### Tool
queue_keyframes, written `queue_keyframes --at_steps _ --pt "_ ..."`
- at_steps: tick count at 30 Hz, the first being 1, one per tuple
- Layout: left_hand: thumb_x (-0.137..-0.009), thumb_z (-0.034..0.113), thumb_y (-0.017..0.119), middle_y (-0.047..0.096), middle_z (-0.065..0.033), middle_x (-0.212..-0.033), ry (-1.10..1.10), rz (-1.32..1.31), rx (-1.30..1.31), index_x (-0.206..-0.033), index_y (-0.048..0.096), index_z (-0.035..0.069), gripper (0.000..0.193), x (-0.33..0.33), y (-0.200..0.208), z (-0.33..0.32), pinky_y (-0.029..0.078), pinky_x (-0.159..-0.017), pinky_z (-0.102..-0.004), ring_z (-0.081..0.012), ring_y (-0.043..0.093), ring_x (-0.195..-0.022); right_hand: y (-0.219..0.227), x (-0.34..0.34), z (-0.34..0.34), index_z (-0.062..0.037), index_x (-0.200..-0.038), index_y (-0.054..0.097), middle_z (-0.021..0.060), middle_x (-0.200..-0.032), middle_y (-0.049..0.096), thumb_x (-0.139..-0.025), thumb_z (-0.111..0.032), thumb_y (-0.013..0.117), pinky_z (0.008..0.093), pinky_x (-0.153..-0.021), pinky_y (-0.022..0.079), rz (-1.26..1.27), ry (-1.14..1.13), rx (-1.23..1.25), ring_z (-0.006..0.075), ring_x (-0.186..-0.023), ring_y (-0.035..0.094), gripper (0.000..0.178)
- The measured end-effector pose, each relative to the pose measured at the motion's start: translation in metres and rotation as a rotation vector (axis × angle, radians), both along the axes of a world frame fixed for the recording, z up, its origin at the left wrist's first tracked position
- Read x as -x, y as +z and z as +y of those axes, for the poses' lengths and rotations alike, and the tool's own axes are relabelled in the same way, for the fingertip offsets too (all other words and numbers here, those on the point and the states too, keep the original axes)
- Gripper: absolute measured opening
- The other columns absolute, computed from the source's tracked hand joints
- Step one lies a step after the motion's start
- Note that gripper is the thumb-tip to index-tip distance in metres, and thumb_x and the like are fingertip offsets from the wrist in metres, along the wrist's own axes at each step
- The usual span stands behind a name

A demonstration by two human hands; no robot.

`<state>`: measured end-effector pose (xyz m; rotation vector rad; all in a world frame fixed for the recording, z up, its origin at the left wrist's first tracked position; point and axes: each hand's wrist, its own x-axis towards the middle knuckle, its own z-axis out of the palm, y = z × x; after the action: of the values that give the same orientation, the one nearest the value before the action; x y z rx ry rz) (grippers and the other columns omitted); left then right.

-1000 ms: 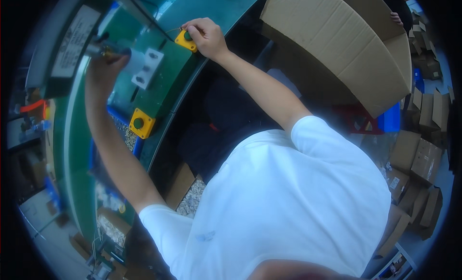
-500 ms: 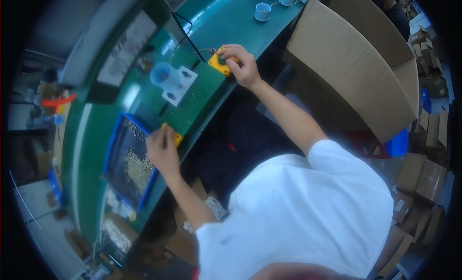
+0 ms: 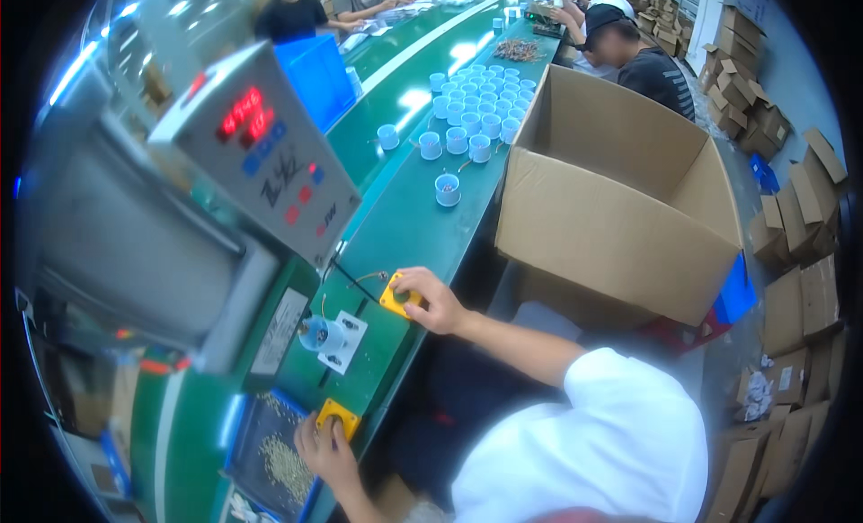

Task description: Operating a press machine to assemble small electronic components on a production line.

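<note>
A: Grip state?
B: Left hand (image 3: 325, 448) rests on the lower yellow button box (image 3: 350, 416), fingers loosely bent, grasping nothing; right hand (image 3: 435, 301) drapes over the upper yellow button box (image 3: 389, 300), thumb by the button, also grasping nothing; can't tell if either is pressing.
A: And the cup?
B: Light-blue cup (image 3: 322, 336) sits at the 9 o'clock side of the white block (image 3: 353, 329); it's at 12 o'clock from the left hand, between 8 and 9 from the right; block's long axis runs 1 to 7.
A: Nearer hand?
B: Too even to call; neither touches the cup.
A: Around it?
B: Blue-rimmed tray (image 3: 255, 435) at 9 o'clock from the left hand; loose cups (image 3: 447, 191) at 1 o'clock from the block.
</note>
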<state>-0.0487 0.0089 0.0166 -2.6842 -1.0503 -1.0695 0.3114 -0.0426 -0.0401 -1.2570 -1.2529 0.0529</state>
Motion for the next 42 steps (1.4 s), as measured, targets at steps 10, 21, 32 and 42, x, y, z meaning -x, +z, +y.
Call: queue_keyframes --at_steps 10,21,32,42 --pt "-0.105 0.025 0.060 0.072 -0.0195 -0.086 0.388 -0.334 0.595 -0.096 0.071 -0.004 0.032 0.046 -0.086 -0.085 0.055 -0.074 -0.0421 -0.0297 0.068 -0.075 -0.011 -0.016 0.016 0.0014 -0.121 0.065 0.0163 -0.129 0.066 -0.100 -0.024 0.056 0.0447 -0.113 0.043 0.054 -0.064 0.037 0.0331 -0.132 0.057 0.033" --pt "-0.099 0.013 0.057 0.071 -0.0262 -0.112 0.432 0.742 1.325 -0.123 0.065 -0.002 0.030 0.159 -0.227 -0.281 0.053 -0.097 -0.0518 -0.0463 0.067 -0.107 0.068 0.039 0.006 0.0025 -0.132 0.058 0.0171 -0.133 0.063 -0.096 -0.008 0.064 0.0411 -0.113 0.040 -0.011 0.155 0.074 0.0301 -0.127 0.057 0.038" --pt "-0.099 0.010 0.057 0.068 -0.0254 -0.122 0.442 0.070 0.638 -0.127 0.066 -0.002 0.032 0.178 -0.323 -0.293 0.053 -0.098 -0.0414 -0.0380 0.067 -0.110 0.069 0.078 0.060 0.0044 -0.143 0.046 0.0204 -0.136 0.055 -0.092 -0.013 0.070 0.0404 -0.109 0.043 -0.144 0.123 0.265 0.0353 -0.121 0.057 0.059" --pt "-0.099 0.011 0.057 0.067 -0.0255 -0.123 0.336 -0.055 0.732 -0.128 0.066 -0.002 0.033 0.162 -0.309 -0.276 0.053 -0.099 -0.0410 -0.0377 0.066 -0.111 0.079 0.092 0.077 0.0074 -0.139 0.049 0.0210 -0.126 0.061 -0.093 -0.016 0.072 0.0398 -0.100 0.048 0.104 0.298 0.269 0.0302 -0.116 0.059 0.056"
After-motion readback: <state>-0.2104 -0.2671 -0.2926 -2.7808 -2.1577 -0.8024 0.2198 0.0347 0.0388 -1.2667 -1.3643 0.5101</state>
